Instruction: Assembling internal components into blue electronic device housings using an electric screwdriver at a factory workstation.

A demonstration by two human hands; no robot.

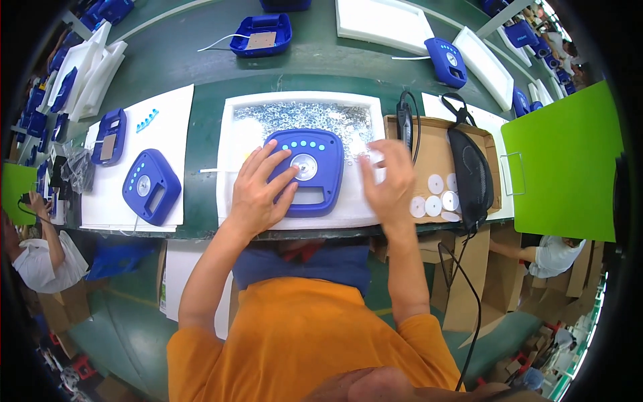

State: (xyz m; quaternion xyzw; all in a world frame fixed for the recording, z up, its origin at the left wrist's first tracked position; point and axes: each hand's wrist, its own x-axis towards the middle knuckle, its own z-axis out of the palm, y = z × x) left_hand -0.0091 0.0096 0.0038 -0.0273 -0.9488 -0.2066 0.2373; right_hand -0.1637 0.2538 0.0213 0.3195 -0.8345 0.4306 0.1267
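Left hand (pixel 260 191) covers the left side of the blue housing (pixel 325 179), so that edge and part of the slot's surround are hidden. White cable (pixel 209 170) shows left of the hand; its other end is lost behind the fingers, so a join to the housing cannot be confirmed. Right hand (pixel 392 184) is motion-blurred; fingertips smeared, and whether anything is pinched between them cannot be told. Underside of housing not visible.

Position: housing lies face up on the near part of the white foam tray (pixel 228 141), in front of the person; small metal pieces (pixel 295 115) fill the far part, too small to identify singly.

Orientation: long axis roughly front to back; row of pale blue dots at far end, rectangular slot at near end, round silver disc (pixel 309 171) between.

Grip: left fingers spread, laid on the face, closed round nothing, tips reaching the disc. Right fingers partly bent, clear of the housing, over the tray's right rim, near the cardboard box (pixel 437 153) with white discs (pixel 435 183)
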